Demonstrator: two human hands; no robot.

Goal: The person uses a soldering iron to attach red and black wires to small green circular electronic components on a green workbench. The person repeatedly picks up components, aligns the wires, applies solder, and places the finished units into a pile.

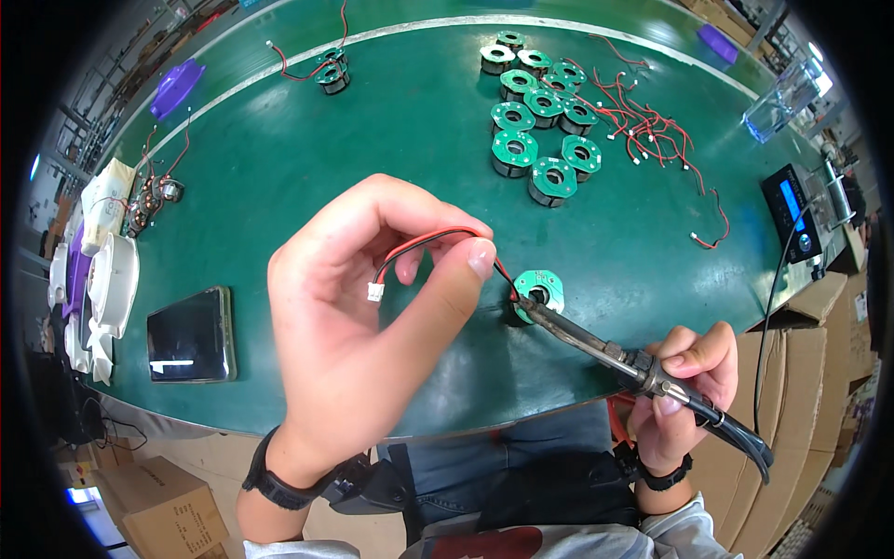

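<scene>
Between thumb and forefinger, my left hand [372,307] pinches a red-and-black wire lead [410,244] with a small white plug [375,292] hanging at its free end. The lead's other end runs down to a green ring-shaped circuit board [542,285] on a dark wound core, standing on the table. My right hand [687,391] grips a soldering iron [610,352] with a black cable, angled up to the left. Its tip meets the board's near left edge, where the wire ends are. The exact contact point is partly hidden by the tip.
More boards on cores [553,177] stand in a group at the back, beside a pile of wire leads [643,121]. A soldering station [793,214] sits at the right edge. On the left lie a phone [191,335] and white plastic parts [115,284]. Two finished-looking cores [332,76] stand far left.
</scene>
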